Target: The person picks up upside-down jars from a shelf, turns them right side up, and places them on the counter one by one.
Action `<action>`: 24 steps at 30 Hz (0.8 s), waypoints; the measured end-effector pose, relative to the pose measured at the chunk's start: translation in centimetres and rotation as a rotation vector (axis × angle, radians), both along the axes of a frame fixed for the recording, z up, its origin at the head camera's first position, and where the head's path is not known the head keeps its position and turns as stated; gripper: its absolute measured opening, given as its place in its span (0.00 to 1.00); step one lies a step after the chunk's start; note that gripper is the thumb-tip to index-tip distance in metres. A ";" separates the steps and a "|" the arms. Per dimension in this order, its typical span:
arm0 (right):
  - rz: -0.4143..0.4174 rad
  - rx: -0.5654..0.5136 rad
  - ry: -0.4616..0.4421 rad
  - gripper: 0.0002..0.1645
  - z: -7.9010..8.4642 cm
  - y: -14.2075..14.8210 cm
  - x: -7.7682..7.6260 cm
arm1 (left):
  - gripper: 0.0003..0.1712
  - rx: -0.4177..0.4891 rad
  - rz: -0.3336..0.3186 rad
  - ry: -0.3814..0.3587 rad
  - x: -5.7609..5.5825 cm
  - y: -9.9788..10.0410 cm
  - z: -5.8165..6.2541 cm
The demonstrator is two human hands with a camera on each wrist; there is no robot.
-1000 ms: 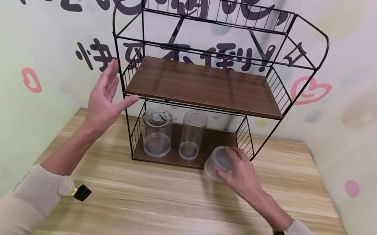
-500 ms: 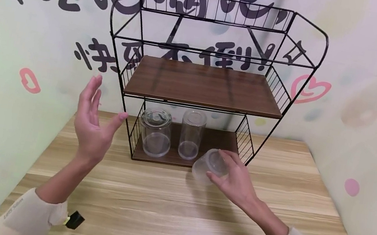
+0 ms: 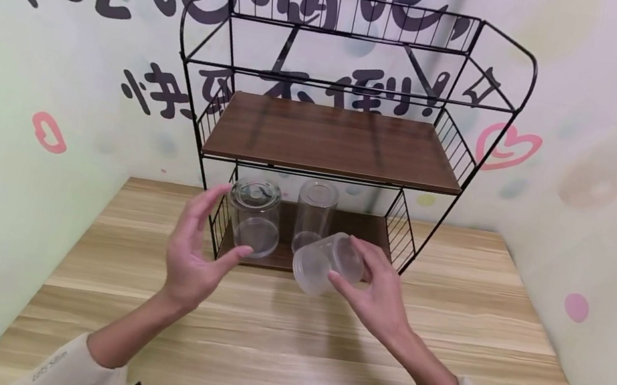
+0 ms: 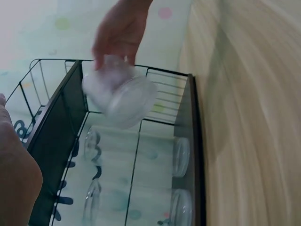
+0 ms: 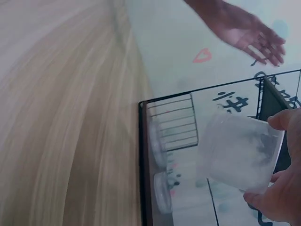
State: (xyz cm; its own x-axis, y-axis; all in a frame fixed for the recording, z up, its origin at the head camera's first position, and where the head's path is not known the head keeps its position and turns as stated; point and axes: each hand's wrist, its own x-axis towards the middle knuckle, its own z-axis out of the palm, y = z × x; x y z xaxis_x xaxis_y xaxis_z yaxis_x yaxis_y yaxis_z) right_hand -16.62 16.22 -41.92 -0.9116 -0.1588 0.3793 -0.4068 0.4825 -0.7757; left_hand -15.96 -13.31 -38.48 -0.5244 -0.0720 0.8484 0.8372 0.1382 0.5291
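My right hand (image 3: pixel 380 291) grips a frosted clear plastic tub (image 3: pixel 314 264) round one end, thumb and fingers on opposite sides. The tub (image 5: pixel 237 153) is tilted above the front edge of the rack's lower shelf, its wider end toward the left. To its left my left hand (image 3: pixel 193 262) is raised, fingers and thumb spread, holding nothing and apart from the tub. Behind that hand, a wide clear jar (image 3: pixel 257 228) stands on the lower shelf. Beside it is a tall narrow clear jar (image 3: pixel 315 214), its lower right part hidden by the tub.
A black wire rack (image 3: pixel 186 82) with brown boards stands against the lettered wall. Its middle shelf (image 3: pixel 335 139) lies above the jars. The light wooden table (image 3: pixel 257 366) extends in front, with walls on both sides.
My right hand has drawn the tub leftward and tipped it from near upright to a strong slant. My left hand dropped from beside the rack post, then moved right toward the tub.
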 end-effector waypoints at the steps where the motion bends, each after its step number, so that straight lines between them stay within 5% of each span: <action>1: 0.005 -0.037 -0.004 0.44 0.1 -0.2 0.0 | 0.53 -0.022 -0.011 -0.031 0.1 0.3 -0.3; 8: 0.047 -0.298 -0.059 0.40 0.9 -1.7 0.6 | 0.61 -0.111 -0.137 -0.293 0.4 1.9 -1.8; 13: 0.061 -0.385 -0.081 0.37 1.2 -2.7 1.0 | 0.68 -0.146 -0.185 -0.438 0.4 2.7 -2.8; 24: 0.115 -0.530 -0.156 0.34 1.1 -3.8 1.0 | 0.66 -0.043 -0.334 -0.710 -0.3 3.7 -4.1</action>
State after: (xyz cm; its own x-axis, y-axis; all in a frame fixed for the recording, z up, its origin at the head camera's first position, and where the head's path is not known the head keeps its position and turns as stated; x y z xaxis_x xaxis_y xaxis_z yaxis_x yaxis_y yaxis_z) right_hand -15.65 12.43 -40.81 -0.9512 -0.0844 0.2967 -0.2952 -0.0301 -0.9550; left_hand -16.21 -9.57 -42.58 -0.9302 0.2102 0.3009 0.3017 -0.0287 0.9530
